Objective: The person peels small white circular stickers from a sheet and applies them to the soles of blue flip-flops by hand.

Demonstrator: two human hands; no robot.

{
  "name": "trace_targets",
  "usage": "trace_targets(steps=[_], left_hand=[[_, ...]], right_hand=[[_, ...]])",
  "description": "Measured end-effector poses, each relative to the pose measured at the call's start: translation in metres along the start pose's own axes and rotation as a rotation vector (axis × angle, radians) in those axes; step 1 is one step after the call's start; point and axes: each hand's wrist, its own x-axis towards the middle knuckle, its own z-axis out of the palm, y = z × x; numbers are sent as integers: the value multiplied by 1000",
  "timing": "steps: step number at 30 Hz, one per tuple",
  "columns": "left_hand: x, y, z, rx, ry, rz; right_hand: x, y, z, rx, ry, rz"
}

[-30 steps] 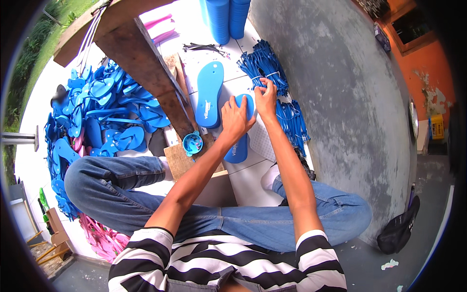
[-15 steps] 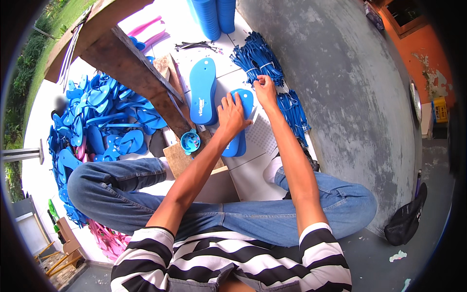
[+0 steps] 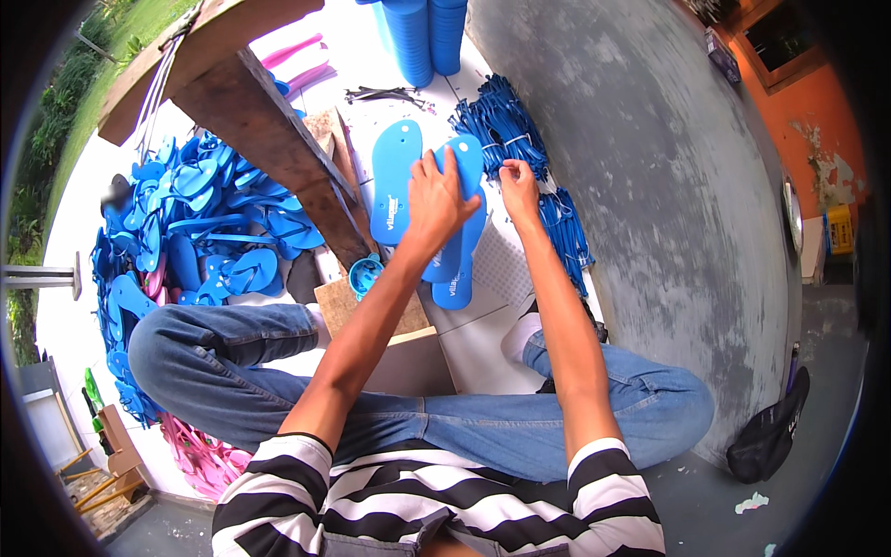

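My left hand (image 3: pixel 438 200) lies over a blue flip-flop sole (image 3: pixel 465 153), its fingers on the top face and its thumb at the right edge. That sole sits askew over another blue sole (image 3: pixel 452 295), whose heel end shows below. To the left is a stack of blue soles (image 3: pixel 393 167) with small holes. My right hand (image 3: pixel 519 192) is closed, fingertips pressed together, just right of the soles; whatever it holds is too small to make out. Beyond it lies a tied bundle of blue straps (image 3: pixel 501 125), and a second strap bundle (image 3: pixel 564 232) is beside its wrist.
A wooden beam frame (image 3: pixel 269 121) rises at the left. By its foot stands a small blue cup (image 3: pixel 366 276) near a wooden block. A heap of blue flip-flops (image 3: pixel 200 223) covers the far left. Tall stacks of blue soles (image 3: pixel 406 42) stand behind; a grey wall (image 3: pixel 640 204) borders the right.
My left hand has shifted the upper sole up and left, uncovering more of the one beneath. My right hand has moved slightly nearer me, away from the strap bundle. The view has tilted slightly.
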Motion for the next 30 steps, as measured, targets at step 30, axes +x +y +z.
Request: trace_targets(steps=[30], left_hand=[[19, -81, 11, 261, 287, -129]], right_hand=[[-16, 47, 19, -267, -416, 449]])
